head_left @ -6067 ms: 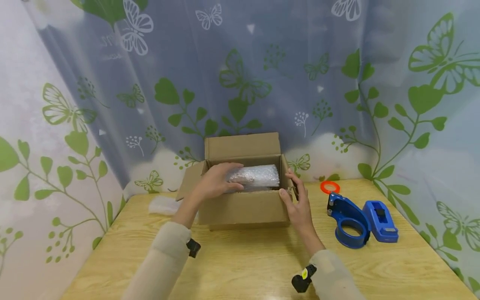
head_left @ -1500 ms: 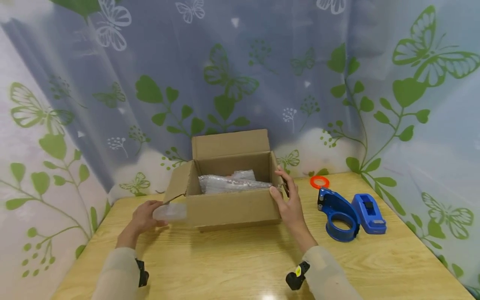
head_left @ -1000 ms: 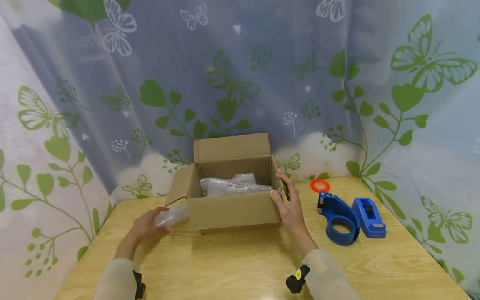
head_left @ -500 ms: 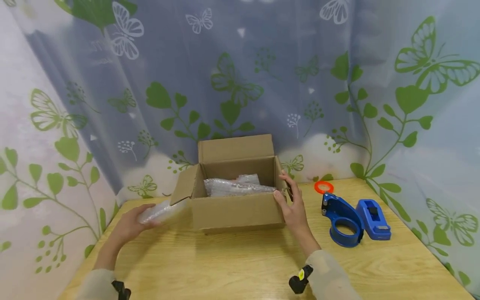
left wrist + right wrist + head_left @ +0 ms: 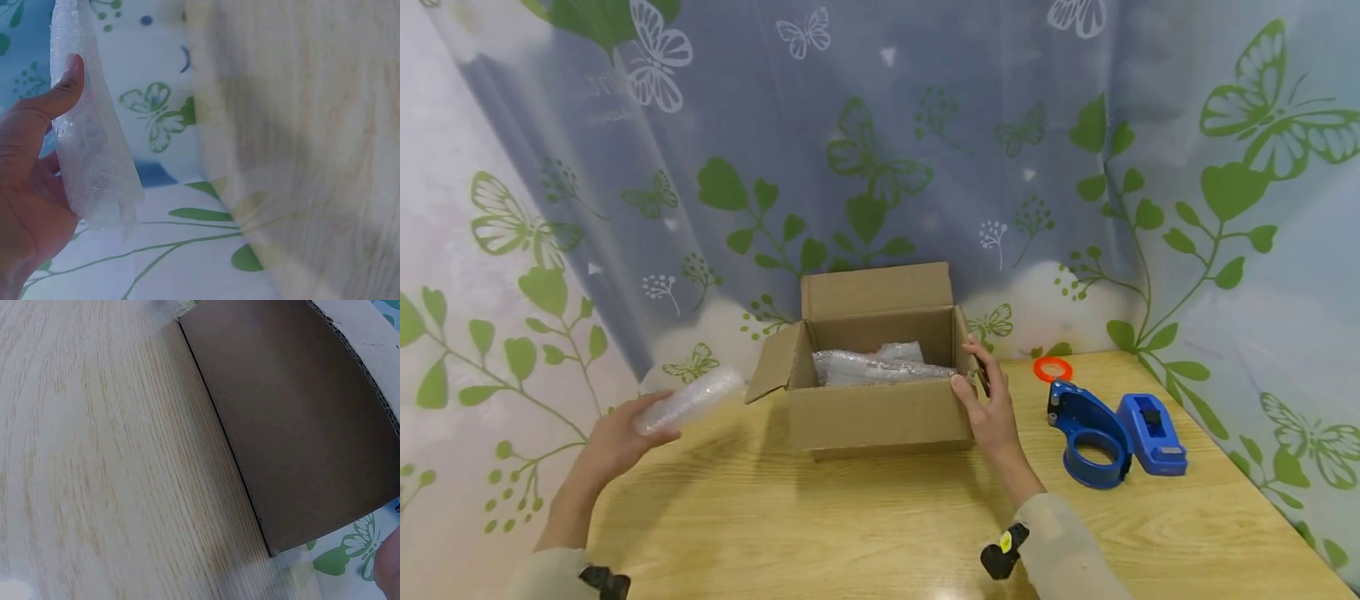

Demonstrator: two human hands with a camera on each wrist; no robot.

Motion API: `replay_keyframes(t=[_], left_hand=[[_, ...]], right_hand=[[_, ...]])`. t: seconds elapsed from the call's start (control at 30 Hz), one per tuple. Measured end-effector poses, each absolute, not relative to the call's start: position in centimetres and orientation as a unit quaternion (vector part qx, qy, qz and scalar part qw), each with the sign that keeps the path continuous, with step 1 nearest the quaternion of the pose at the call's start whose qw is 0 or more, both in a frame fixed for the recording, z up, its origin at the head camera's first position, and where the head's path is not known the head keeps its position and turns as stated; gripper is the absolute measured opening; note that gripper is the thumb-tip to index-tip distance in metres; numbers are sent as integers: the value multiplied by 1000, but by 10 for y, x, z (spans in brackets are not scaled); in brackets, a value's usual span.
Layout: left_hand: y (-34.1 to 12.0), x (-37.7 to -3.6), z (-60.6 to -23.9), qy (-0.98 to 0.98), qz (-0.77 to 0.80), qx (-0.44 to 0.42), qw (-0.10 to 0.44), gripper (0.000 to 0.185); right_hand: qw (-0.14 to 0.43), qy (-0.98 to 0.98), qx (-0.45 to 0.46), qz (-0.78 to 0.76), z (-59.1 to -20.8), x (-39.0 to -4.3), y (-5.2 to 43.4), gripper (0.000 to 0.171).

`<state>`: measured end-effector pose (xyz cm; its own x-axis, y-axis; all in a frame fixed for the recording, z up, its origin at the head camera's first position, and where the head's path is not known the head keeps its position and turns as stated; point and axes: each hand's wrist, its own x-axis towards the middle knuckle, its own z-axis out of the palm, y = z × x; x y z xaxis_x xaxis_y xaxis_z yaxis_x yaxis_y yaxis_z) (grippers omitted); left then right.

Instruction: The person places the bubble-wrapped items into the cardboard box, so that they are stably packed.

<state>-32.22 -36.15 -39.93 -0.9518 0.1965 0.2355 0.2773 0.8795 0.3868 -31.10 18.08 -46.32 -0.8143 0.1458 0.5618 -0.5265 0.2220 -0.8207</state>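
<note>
My left hand [image 5: 613,446] holds a bubble-wrapped bundle [image 5: 692,402] by one end, raised over the table left of the box. The left wrist view shows the thumb lying across the wrinkled clear wrap [image 5: 94,144]; what is inside is hidden. An open cardboard box [image 5: 880,417] stands in the middle, with other bubble-wrapped items [image 5: 876,368] inside. With thumb and fingers, my right hand [image 5: 996,421] grips the box at its right front corner. In the right wrist view, the box's plain cardboard side [image 5: 294,425] fills much of the frame, a fingertip at its edge.
Right of the box on the wooden table [image 5: 865,517] lie an orange tape ring [image 5: 1052,369], a dark blue tape gun [image 5: 1097,467] and a blue tape dispenser [image 5: 1153,433]. The box's left flap [image 5: 773,362] sticks outward; its back flap [image 5: 876,290] stands up near the patterned curtain.
Earlier my left hand was at a wrapped item in the box. It has since taken the bundle from the table beside the box and lifted it leftward. My right hand stays on the corner.
</note>
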Motion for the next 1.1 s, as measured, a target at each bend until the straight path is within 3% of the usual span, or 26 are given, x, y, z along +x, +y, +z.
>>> replay_keyframes(t=[0.37, 0.6, 1.1], left_hand=[[-351, -308, -363, -954, -235, -127, 132, 75], [-332, -303, -344, -948, -258, -126, 138, 77], [-263, -308, -303, -927, -274, -196, 163, 71]], right_hand=[[290, -727, 136, 608, -463, -311, 179, 48], [278, -724, 136, 617, -436, -286, 171, 49], [271, -723, 132, 621, -430, -281, 170, 48]])
